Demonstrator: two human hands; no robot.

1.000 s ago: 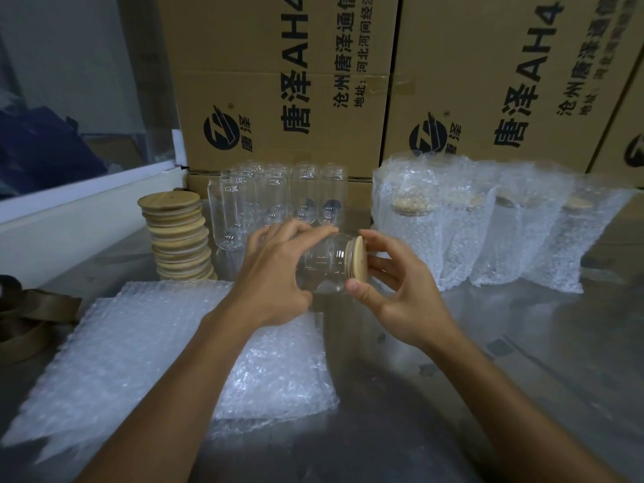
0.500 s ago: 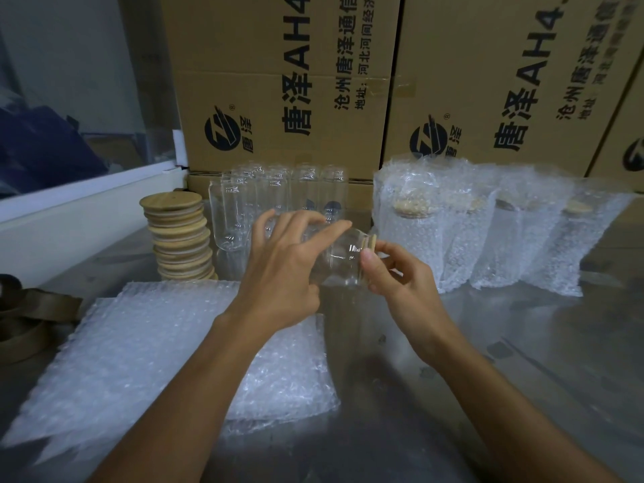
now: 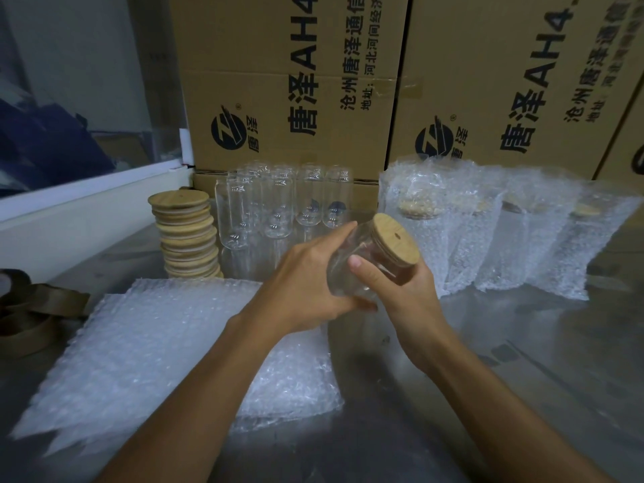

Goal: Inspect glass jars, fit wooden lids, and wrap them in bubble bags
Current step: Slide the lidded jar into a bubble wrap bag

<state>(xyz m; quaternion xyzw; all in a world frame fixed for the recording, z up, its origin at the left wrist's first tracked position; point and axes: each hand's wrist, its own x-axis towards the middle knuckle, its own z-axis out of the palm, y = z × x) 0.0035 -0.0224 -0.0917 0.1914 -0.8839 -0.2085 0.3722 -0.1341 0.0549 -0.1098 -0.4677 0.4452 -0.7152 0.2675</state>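
Behind everything, your boxes (image 3: 296,81) fill the back wall. On the desk (image 3: 522,378) at lower left lies your stack of bubble bags (image 3: 156,343); wrapped jars (image 3: 488,231) stand in a row at right, empty jars (image 3: 271,207) at back centre, with the lid stack (image 3: 186,238) just left of them. Above the desk you hold the jar (image 3: 362,270) tilted, its lid (image 3: 395,244) up and to the right. Your left hand (image 3: 306,291) curls round its base; your right hand (image 3: 400,294) grips its body, thumb across the glass.
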